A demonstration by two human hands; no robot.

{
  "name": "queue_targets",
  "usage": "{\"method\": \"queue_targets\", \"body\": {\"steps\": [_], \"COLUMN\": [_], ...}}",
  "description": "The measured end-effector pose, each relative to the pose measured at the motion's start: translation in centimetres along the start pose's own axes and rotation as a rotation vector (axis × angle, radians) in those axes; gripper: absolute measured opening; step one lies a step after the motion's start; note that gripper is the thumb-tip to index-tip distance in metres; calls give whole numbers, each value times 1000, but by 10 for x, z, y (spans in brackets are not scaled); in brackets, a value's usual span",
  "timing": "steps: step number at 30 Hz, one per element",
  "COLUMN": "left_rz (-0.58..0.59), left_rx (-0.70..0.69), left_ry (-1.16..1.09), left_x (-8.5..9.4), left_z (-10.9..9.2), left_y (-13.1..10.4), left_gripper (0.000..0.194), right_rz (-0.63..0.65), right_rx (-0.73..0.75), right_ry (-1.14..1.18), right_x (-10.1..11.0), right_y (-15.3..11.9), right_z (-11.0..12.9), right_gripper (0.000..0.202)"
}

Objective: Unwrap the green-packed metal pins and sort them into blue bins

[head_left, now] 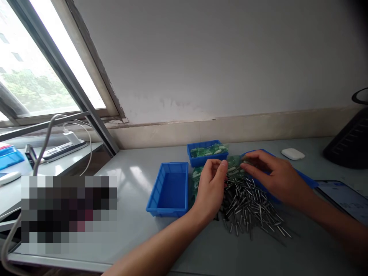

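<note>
Metal pins (244,195) lie short of the desk edge (71,263), beside half-curled hands (211,188) (271,172), hold unclear.

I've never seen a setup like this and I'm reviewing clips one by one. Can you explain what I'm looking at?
There is no machine here: a person works with two bare hands. The only picture comes from a camera worn on their head, looking forward and down, so the forearms enter from below and from the right.

On the grey table lies a loose pile of thin metal rods. The left hand and right hand meet just beyond it, fingers curled; what they hold is too small to make out. Left of the hands stands a blue bin; a farther bin holds green packets. At right lie a phone and a white case.
</note>
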State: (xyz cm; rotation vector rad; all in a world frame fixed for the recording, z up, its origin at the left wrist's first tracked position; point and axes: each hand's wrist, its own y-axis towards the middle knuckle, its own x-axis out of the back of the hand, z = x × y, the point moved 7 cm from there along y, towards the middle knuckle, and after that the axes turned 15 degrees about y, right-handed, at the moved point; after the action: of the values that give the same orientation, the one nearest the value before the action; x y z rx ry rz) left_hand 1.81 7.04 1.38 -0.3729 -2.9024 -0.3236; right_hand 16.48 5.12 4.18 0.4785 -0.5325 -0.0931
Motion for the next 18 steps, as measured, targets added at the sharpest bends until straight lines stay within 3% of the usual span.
{"method": "queue_targets", "body": {"steps": [5,13,18], "left_rz": [68,-49,13], "left_rx": [-25,-59,-50], "left_ry": [-2,42,16], "left_x": [-7,4,-1], "left_z": [-3,-6,-6], "left_y": [-2,-1,-3], "left_gripper": [23,23,24], "right_rz": [-11,181,221], "right_rx": [-77,-170,-190], "right_ry": [156,355,373], "right_x": [0,-19,-23], "right_y": [1,-3,-4], "right_z": [-2,-5,-2], "right_gripper": [26,28,31]}}
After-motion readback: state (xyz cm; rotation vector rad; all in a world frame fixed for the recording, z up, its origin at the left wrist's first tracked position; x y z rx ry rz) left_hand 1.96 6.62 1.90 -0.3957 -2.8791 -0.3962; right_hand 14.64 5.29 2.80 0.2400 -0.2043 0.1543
